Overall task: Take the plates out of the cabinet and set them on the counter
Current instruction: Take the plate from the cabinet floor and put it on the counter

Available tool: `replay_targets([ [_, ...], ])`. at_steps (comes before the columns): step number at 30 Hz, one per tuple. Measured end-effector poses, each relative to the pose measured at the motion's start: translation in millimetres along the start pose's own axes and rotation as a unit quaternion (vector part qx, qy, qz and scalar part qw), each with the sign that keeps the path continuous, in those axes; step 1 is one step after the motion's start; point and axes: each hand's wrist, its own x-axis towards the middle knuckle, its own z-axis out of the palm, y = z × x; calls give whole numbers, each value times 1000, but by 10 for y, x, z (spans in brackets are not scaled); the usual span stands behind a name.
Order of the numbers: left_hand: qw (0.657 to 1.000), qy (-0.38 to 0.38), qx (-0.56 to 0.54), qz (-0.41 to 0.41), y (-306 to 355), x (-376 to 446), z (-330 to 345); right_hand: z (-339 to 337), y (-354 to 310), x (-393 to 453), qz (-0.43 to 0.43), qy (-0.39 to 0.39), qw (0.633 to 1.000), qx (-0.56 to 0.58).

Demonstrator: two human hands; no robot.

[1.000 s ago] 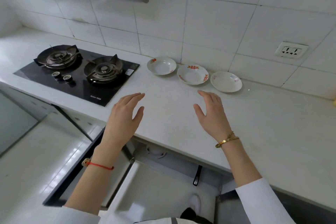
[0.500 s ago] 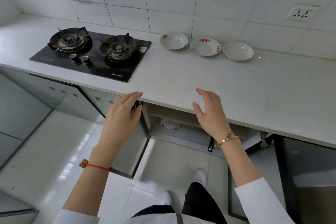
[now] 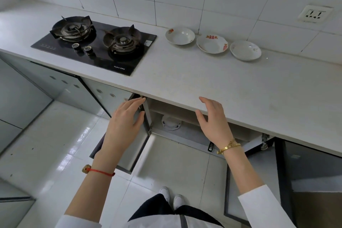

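Three white plates stand in a row at the back of the white counter (image 3: 185, 77): a left plate (image 3: 179, 35), a middle plate with red marks (image 3: 212, 44) and a right plate (image 3: 245, 50). Below the counter edge the cabinet (image 3: 185, 116) is open, and a white plate (image 3: 171, 122) lies inside on its floor. My left hand (image 3: 125, 124) hovers empty with fingers apart in front of the open left door (image 3: 137, 152). My right hand (image 3: 214, 119) is also empty and spread, just below the counter's front edge.
A black two-burner gas hob (image 3: 94, 43) is set into the counter at the left. A second cabinet door (image 3: 259, 187) hangs open at the right. A wall socket (image 3: 314, 14) sits on the tiled wall. My feet (image 3: 171, 197) stand on the tiled floor.
The view has tilted downward and pulled back, so the open cabinet and the plate inside now show. Both hands have dropped from over the counter to below its front edge.
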Motion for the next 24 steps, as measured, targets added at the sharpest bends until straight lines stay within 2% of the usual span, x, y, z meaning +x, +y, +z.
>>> replay_targets([
  [7, 999, -17, -5, -27, -36, -64, 268, 139, 185, 26, 0, -33, 999, 14],
  [12, 999, -17, -10, -46, -259, -24, 652, 484, 420, 117, 3, -57, 998, 20],
  [18, 997, -37, 4, -70, -813, 145, 1460, 1271, 952, 302, 10, -67, 998, 21],
  [24, 997, -47, 17, -64, -1575, 336, 2611, 2340, 1749, 501, 15, -69, 997, 18],
])
